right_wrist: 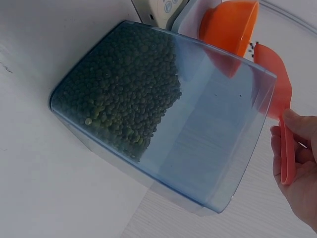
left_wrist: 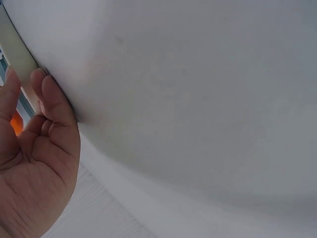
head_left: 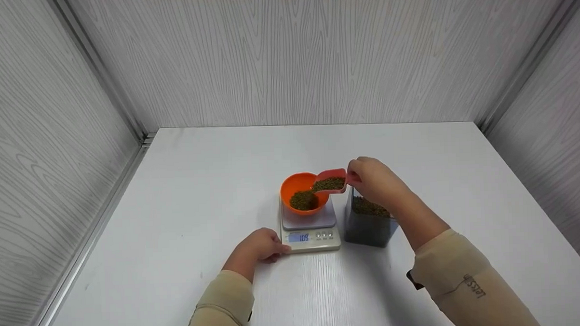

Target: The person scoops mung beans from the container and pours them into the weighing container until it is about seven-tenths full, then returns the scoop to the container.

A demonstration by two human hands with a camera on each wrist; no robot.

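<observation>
The right hand [head_left: 375, 179] has its fingers closed around the handle of a red scoop [head_left: 337, 172], which holds green beans [head_left: 330, 184] and tips over the orange bowl [head_left: 295, 183]. A few beans drop between the two. The bowl, with a heap of beans inside, sits on a scale [head_left: 317, 246]; a clear bin [head_left: 367, 230] of beans stands just beside it. The left hand [head_left: 261, 243], fingers bent, touches the scale's front left corner, though whether it pinches it I cannot tell.
</observation>
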